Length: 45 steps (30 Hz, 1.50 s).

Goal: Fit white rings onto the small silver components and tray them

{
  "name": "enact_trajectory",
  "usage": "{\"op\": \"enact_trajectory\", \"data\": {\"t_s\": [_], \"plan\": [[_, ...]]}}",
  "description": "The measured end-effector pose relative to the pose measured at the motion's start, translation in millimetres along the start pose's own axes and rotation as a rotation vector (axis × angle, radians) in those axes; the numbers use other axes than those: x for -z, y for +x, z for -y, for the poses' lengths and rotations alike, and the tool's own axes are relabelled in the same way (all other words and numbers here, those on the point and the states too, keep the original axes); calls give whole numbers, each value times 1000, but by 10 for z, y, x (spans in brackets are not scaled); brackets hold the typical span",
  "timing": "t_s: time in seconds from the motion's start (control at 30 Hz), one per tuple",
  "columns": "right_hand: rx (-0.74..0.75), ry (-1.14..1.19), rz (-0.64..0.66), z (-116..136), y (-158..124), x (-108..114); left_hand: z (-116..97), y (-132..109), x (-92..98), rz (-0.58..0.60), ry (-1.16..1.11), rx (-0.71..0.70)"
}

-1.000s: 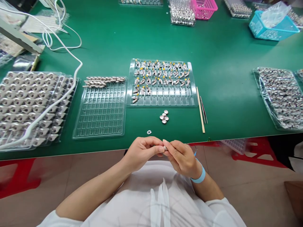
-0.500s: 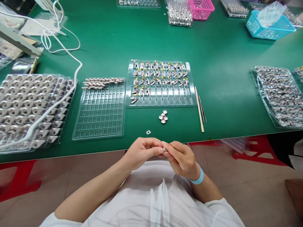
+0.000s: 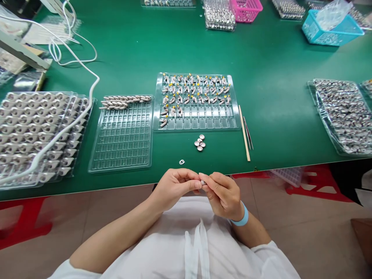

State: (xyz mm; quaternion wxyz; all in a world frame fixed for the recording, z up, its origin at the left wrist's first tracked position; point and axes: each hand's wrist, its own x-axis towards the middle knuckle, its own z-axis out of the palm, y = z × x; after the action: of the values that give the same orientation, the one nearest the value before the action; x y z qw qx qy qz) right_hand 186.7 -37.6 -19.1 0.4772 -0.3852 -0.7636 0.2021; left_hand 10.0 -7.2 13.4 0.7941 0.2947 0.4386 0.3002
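My left hand (image 3: 176,188) and my right hand (image 3: 222,193) meet just off the table's front edge, fingertips pinched on one small silvery part (image 3: 202,182), mostly hidden by the fingers. Beyond them on the green table lie several small round metal caps (image 3: 200,143) in a cluster and thin white rings (image 3: 181,162). Behind these is a clear tray (image 3: 203,123) with rows of small curved pieces with yellow tips. A wooden stick (image 3: 244,133) and metal tweezers (image 3: 248,133) lie at its right side.
To the left are a partly filled clear tray (image 3: 120,155) and stacked trays of grey parts (image 3: 31,128), crossed by a white cable (image 3: 90,93). A full tray (image 3: 343,116) lies right; pink (image 3: 247,11) and blue baskets (image 3: 331,33) stand at the back.
Both hands remain pinched on the small part, with only a slight shift of the right fingers. The view has moved very slightly.
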Motion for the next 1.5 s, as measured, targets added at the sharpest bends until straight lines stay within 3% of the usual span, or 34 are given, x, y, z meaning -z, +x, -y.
{"op": "enact_trajectory", "data": {"t_s": [0.5,0.77,1.5], "plan": [[-11,129,-30,8,-6,9,38,12,41,72,54,-117],[2,120,-28,19,-35,6,46,-14,5,5,117,-149],[41,138,62,-34,13,17,-42,-16,28,37,213,-82]]}}
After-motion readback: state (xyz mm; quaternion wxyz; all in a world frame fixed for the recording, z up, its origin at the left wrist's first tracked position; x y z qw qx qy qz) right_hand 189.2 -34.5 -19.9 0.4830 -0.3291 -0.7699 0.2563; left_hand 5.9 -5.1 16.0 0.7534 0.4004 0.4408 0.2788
